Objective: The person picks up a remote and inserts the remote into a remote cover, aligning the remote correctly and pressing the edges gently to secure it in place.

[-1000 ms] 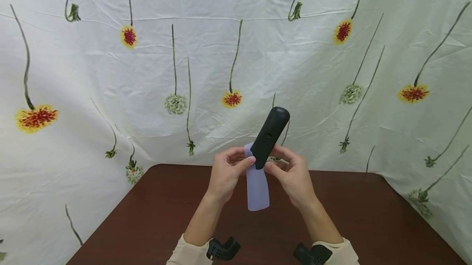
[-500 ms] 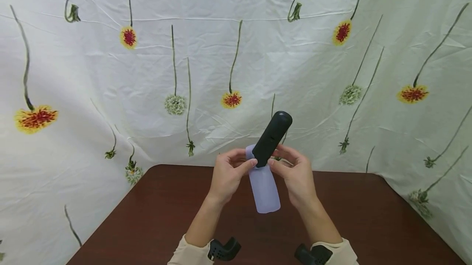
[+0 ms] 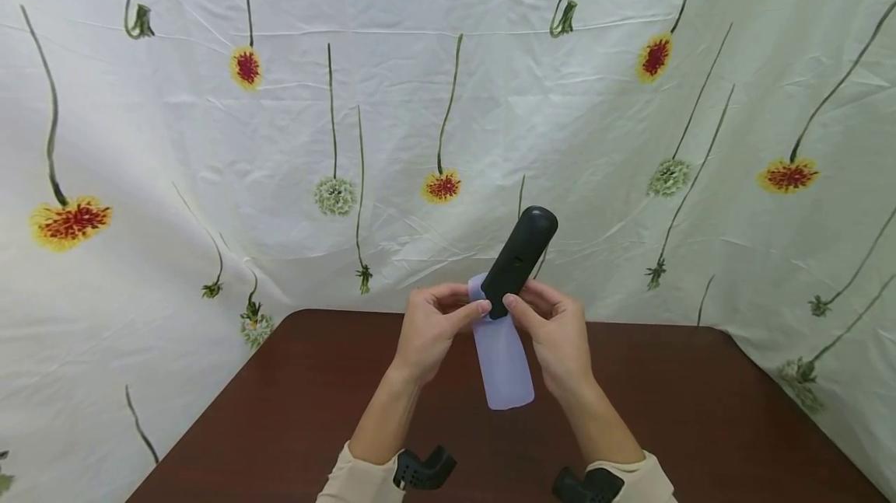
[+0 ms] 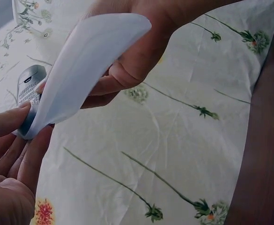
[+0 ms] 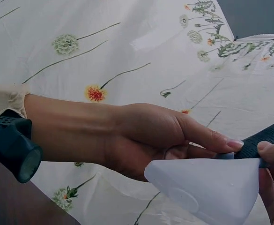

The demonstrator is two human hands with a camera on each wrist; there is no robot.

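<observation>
Two bare hands meet just below the middle of the head view, toward 5 o'clock, working on a black handheld device (image 3: 519,254) and a soft lavender cover (image 3: 504,371). The device leans with its rounded end toward 1 o'clock. Its lower end sits at the cover's mouth, while the rest of the cover hangs loosely between 5 and 6 o'clock.

The left hand (image 3: 428,324), at 9 o'clock of this join, pinches the cover's edge and the device together, thumb in front and fingers behind. The right hand (image 3: 556,328), at 3 o'clock, pinches the same join, its thumb near the left thumb; its fingers behind are partly hidden.

The work looks barely partway: only one end of the device appears to be within the cover, and most of its length is outside. Bringing the remaining length in seems to be what is left, though whether the cover is going on or coming off cannot be told.

At 6 o'clock spreads a dark red-brown table (image 3: 294,410) with rounded far corners. Behind it, from 9 through 12 to 3 o'clock, hangs a creased whitish cloth (image 3: 392,114) printed with red-and-yellow flowers and pale green puffs. Both wrists wear black cameras (image 3: 423,470) beside cream cuffs (image 3: 360,480).
</observation>
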